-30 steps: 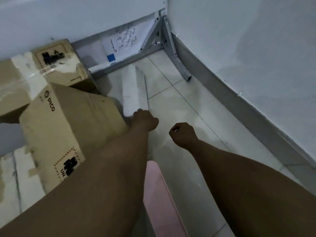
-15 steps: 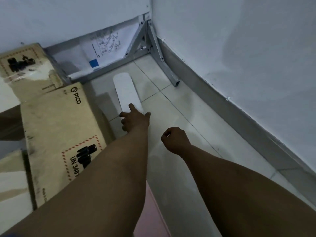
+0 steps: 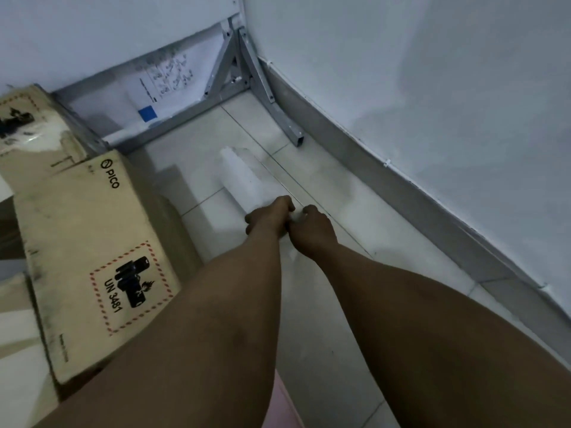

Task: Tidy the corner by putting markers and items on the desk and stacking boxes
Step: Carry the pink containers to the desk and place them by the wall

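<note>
A long white flat piece (image 3: 244, 177) lies on the tiled floor, pointing toward the corner. My left hand (image 3: 268, 217) grips its near end, fingers curled over the edge. My right hand (image 3: 312, 230) holds the same end from the right side, touching the left hand. A brown PICO cardboard box (image 3: 89, 242) with a UN 3481 battery label stands to the left of my arms. A second taped cardboard box (image 3: 31, 128) sits behind it at the far left.
A grey metal bracket frame (image 3: 247, 75) stands in the corner, one leg running along the floor. A whiteboard with writing and a blue square (image 3: 160, 88) leans against the back wall. A grey skirting (image 3: 401, 193) lines the right wall. Something pink (image 3: 284, 406) shows at the bottom.
My right hand has moved forward from a loose fist in the air onto the white piece's near end, beside the left hand. The view has shifted closer to the corner.
</note>
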